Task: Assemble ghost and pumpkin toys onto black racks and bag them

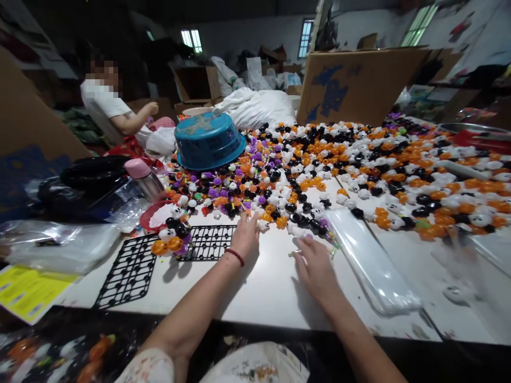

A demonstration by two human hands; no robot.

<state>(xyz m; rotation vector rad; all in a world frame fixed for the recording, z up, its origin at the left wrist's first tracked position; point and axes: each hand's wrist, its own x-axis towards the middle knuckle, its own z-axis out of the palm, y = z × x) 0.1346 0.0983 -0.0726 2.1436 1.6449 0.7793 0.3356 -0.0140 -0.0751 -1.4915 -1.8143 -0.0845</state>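
My left hand [245, 240], with a dark red bead bracelet [236, 256] at the wrist, reaches to the near edge of a heap of small figures. Its fingers are stretched out and apart, beside a white figure [263, 225]. To the right, my right hand [317, 268] is low over the white table [271, 276], its fingers curled around a small, thin, pale stick-like piece [294, 254]. More colourful sticks [333, 244] show behind that hand. Left of my left hand, black plastic grids [128, 268] lie flat, with orange, white, black and purple figures [170, 239] standing on them.
Clear plastic bags [371, 260] lie right of my right hand. Beyond is a wide heap of figures [359, 154], with an upturned blue basket [209, 139] at its left. A pink-capped bottle [144, 178] and red bowl [154, 215] stand left. Another person [107, 109] sits beyond.
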